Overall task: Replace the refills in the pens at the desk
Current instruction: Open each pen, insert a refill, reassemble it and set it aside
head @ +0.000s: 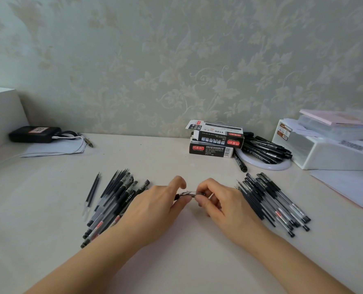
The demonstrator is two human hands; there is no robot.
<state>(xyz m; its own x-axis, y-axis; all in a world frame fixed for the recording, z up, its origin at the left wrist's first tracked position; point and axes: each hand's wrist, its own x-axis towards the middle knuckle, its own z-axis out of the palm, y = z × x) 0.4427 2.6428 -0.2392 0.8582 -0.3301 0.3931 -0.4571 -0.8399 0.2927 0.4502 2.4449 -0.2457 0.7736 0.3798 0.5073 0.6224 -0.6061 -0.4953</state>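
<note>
I hold one pen (187,194) crosswise above the middle of the desk (176,262), near its front edge, my left hand (159,206) pinching one end and my right hand (216,200) curled round the other, a grip suited to twisting the barrel apart. Pens (112,200) lie fanned at my left and more pens (274,202) at my right, probably keeping finished and unfinished stock separate.

1. Both hands meet over the bench (176,240), holding one pen (188,194) level between them.
2. The left hand (155,206) pinches its dark end; the right hand (216,200) curls round the other end.
3. A left pile (112,200) of pens and refills lies beside the left hand; a right pile (276,204) lies beside the right.
4. Two boxes (215,141) are stacked near the wall.
</note>
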